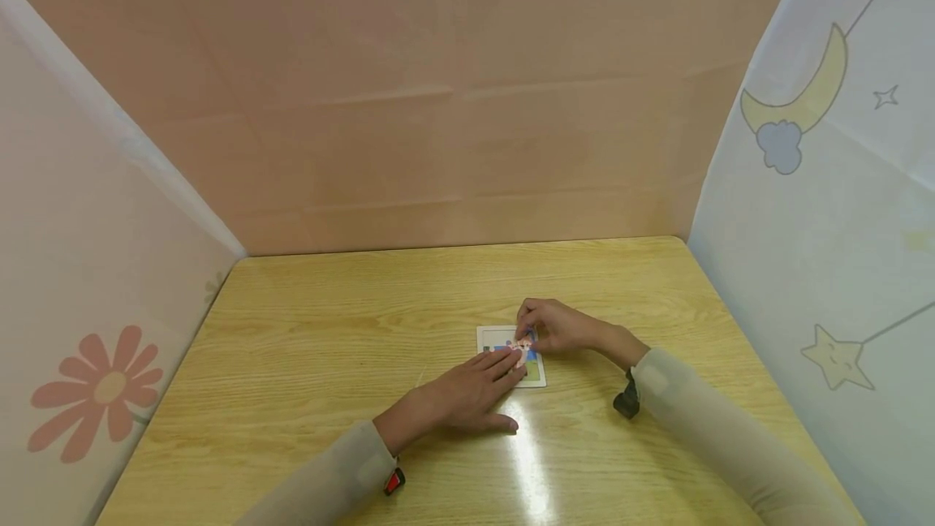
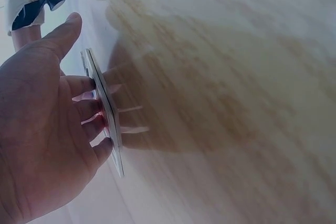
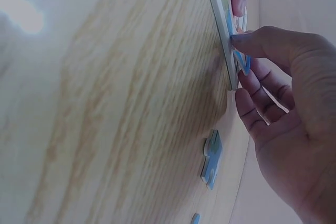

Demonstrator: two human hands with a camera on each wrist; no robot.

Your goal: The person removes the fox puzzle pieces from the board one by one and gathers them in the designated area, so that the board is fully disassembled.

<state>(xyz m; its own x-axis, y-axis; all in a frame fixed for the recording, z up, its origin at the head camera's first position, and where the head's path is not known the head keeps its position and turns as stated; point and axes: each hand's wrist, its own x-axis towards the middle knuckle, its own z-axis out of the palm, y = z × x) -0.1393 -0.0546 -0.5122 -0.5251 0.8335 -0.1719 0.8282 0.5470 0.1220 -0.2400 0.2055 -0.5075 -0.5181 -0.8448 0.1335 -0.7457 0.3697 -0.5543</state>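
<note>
A small square jigsaw puzzle with a white-edged frame (image 1: 536,385) lies on the table, its colourful picture partly covered by fingers. My left hand (image 1: 471,393) rests its straight fingertips on the puzzle's left part, thumb spread apart, as the left wrist view shows along the frame's edge (image 2: 113,116). At the far right corner, my right hand (image 1: 561,326) pinches a blue-edged puzzle piece (image 3: 244,62) between thumb and fingers. That piece is tilted up above the frame in the right wrist view.
In the right wrist view a loose blue and green puzzle piece (image 3: 211,160) lies on the table beyond the frame, with a second blue piece (image 3: 195,219) at the bottom edge. The wooden table (image 1: 329,323) is bordered by cloth walls (image 1: 453,144).
</note>
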